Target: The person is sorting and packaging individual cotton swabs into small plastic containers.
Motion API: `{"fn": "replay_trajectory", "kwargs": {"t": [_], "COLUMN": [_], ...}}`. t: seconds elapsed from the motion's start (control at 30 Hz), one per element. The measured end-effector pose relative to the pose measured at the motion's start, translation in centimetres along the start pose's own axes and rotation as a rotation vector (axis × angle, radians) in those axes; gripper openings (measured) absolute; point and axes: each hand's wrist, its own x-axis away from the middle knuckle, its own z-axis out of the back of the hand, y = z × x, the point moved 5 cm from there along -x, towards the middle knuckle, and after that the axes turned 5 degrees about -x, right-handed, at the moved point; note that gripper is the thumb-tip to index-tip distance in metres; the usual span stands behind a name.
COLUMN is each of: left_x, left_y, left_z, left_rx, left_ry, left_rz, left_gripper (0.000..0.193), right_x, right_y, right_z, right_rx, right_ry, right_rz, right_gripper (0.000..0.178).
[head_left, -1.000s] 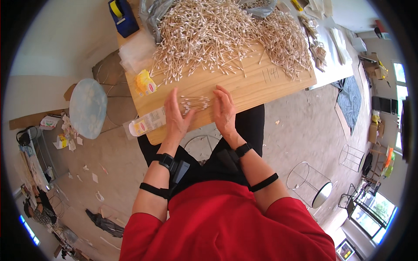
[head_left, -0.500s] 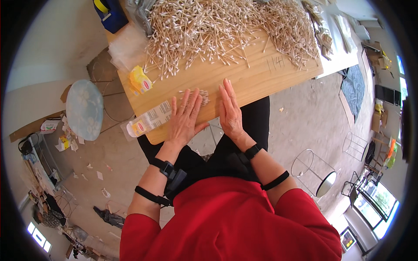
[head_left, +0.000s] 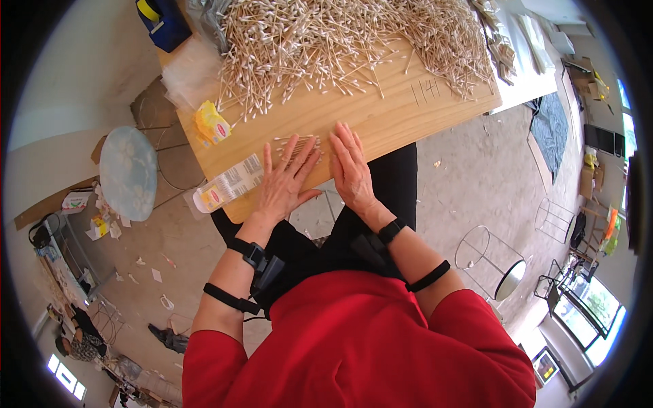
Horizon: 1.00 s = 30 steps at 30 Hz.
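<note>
Fingers spread, my left hand [head_left: 280, 185] lies flat over a small row of cotton swabs [head_left: 296, 144] near the table's front edge. Their white tips show between and beyond its fingers. My right hand [head_left: 352, 171] rests on its edge at the right end of that row, fingers stretched out and lying together. Whether it touches the swabs I cannot tell. Left of my left hand is a clear plastic bag [head_left: 239, 178] with printing and a yellow-and-white card at its outer end. A large heap of loose cotton swabs [head_left: 306, 51] covers the far part of the wooden table [head_left: 381, 122].
Yellow cards [head_left: 212, 124] and clear plastic bags [head_left: 190, 78] lie at the table's left edge, below a blue tape dispenser [head_left: 163, 26]. A round stool [head_left: 128, 173] stands to the left. Another stool [head_left: 509, 280] stands at the right. Scraps litter the floor.
My right hand has shifted left, closer to the row of swabs and to my left hand. My left hand stays over the swabs, fingers a little more spread. The whole view has shifted slightly.
</note>
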Motion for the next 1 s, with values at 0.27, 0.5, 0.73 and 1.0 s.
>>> {"fn": "replay_trajectory", "kwargs": {"t": [0.27,0.5,0.73,1.0], "left_x": [0.8,-1.2,-3.0,-1.6], "left_y": [-1.8,-2.5,-2.2,-1.2], "left_z": [0.6,1.2,1.2,0.7], "left_rx": [0.133,0.693,0.623,0.807], "left_ry": [0.209,0.556,0.722,0.777], "left_rz": [0.112,0.373,0.479,0.531], "left_gripper": [0.093,0.067,0.052,0.047], "right_x": [-0.3,-2.3,-2.8,-2.7], "right_y": [-0.5,-0.7,-0.8,-0.8], "right_z": [0.3,-2.7,-3.9,-4.2], "right_rx": [-0.191,-0.323,-0.383,-0.496], "right_ry": [0.057,0.206,0.225,0.199], "right_rz": [-0.087,-0.202,-0.232,-0.245], "right_gripper": [0.04,0.04,0.04,0.039]}}
